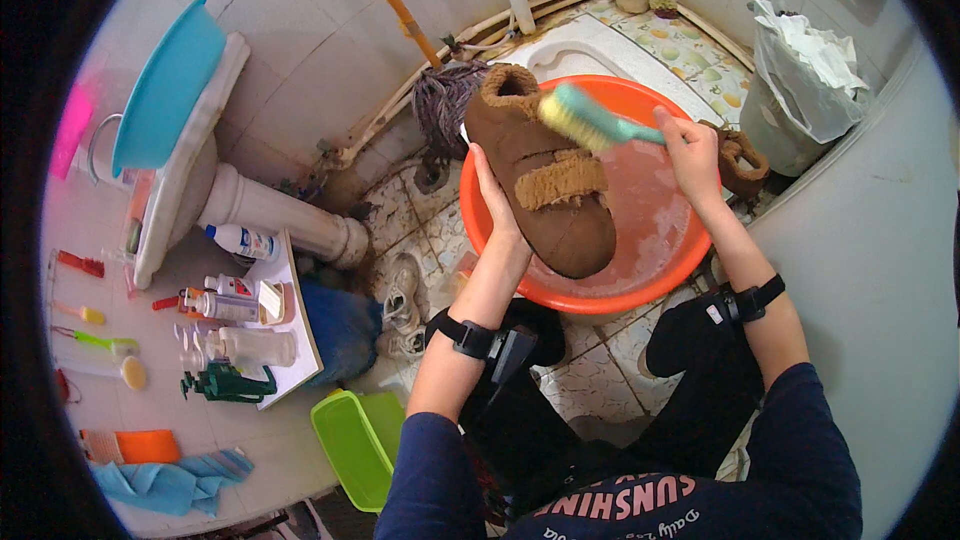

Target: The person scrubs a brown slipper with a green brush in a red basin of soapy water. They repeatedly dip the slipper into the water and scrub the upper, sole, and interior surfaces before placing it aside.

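A brown shoe with fleecy lining and a fleecy strap [559, 217] is held by my left hand [495, 199] along its left side and sole, above an orange plastic basin [540, 292] of cloudy water. My right hand [688, 157] grips the handle of a turquoise scrubbing brush [600, 116]. The brush's yellowish bristles, slightly blurred, are at the shoe's upper right side near the opening; whether they touch it I cannot tell. Another brown fleece-lined shoe [742, 165] lies on the floor just right of the basin, partly hidden behind my right hand and wrist.
A mop head [446, 101] stands behind the basin, beside a squat toilet [585, 45]. A lined waste bin [787, 105] is at the right. On the left are a pedestal sink [180, 187], a small table [304, 345] of bottles, worn sneakers [401, 292] and a green plastic tub [352, 457].
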`<move>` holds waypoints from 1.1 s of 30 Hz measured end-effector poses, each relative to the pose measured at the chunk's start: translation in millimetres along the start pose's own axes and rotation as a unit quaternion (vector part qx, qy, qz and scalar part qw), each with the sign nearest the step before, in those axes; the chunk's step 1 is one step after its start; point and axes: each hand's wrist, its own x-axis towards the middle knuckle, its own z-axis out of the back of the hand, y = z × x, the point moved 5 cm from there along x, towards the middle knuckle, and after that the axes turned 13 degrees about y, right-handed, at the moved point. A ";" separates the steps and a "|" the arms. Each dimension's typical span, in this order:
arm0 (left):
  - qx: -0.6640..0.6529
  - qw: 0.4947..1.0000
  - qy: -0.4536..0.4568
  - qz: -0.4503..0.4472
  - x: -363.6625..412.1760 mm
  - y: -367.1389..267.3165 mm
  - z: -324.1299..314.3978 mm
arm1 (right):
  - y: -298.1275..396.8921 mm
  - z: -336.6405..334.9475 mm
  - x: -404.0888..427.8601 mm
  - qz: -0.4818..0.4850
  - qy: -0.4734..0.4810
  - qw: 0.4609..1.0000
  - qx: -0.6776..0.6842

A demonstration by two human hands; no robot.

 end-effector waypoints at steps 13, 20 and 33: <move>0.011 0.996 -0.046 -0.071 2.6 -11.1 15.8 | 14.5 23.5 0.8 0.200 -0.100 0.963 -0.149; -0.014 0.998 -0.035 -0.052 0.3 -13.5 19.2 | 21.4 27.8 3.3 0.171 -0.105 0.973 -0.115; 0.054 0.997 -0.050 -0.020 -3.3 -7.1 7.4 | 14.5 33.2 4.2 0.199 -0.049 0.957 -0.208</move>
